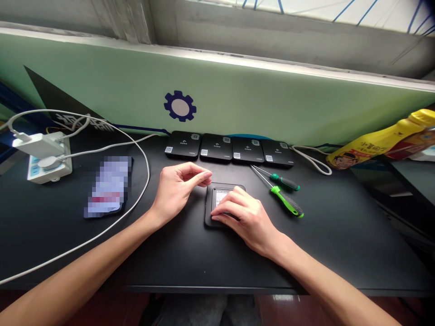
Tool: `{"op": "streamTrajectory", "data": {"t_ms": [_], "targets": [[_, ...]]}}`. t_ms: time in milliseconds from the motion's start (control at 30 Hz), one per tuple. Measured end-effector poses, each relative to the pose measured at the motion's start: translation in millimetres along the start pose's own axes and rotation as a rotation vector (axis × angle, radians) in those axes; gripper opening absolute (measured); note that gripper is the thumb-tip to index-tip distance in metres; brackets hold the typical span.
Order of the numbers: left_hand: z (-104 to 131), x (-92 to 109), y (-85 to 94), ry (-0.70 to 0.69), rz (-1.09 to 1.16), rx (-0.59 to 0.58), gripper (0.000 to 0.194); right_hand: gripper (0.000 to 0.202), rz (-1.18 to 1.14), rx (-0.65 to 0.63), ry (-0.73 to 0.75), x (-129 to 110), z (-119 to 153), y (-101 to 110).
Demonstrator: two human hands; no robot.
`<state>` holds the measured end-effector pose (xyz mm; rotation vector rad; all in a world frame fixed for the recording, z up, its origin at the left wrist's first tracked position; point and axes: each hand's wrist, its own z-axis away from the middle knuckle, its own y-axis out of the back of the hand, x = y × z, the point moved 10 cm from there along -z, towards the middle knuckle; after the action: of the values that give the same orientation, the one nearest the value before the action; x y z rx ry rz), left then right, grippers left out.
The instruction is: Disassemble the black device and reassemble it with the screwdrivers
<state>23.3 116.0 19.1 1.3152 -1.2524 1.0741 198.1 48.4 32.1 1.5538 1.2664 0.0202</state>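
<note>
A flat black device (208,221) with rounded corners lies on the desk in front of me. It has a recessed panel with a white printed label, partly covered by my fingers. My right hand (243,215) rests over it, fingers bent and thumb and index fingertips pressed on its lower left part. My left hand (178,188) hovers by the device's upper left corner, thumb and fingers pinched together. Whatever the pinch holds, if anything, is too small to make out.
Several black boxes (184,145) with QR stickers line the partition. Two green screwdrivers (287,202) lie right of the device. At left are a phone (110,185), a white power strip (50,167) and a looping white cable (148,165). A yellow bottle (377,140) leans at right.
</note>
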Motion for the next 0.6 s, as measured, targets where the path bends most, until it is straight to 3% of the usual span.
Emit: {"op": "streamTrajectory", "data": {"t_ms": [333, 600], "targets": [[-2.1, -1.5, 1.9, -0.077, -0.180, -0.007, 0.035, 0.006, -0.017, -0.009, -0.017, 3.4, 0.3, 0.0], [-2.2, 0.0, -0.8, -0.078, -0.203, -0.026, 0.027, 0.007, -0.062, -0.043, -0.039, 4.8, 1.3, -1.0]]}}
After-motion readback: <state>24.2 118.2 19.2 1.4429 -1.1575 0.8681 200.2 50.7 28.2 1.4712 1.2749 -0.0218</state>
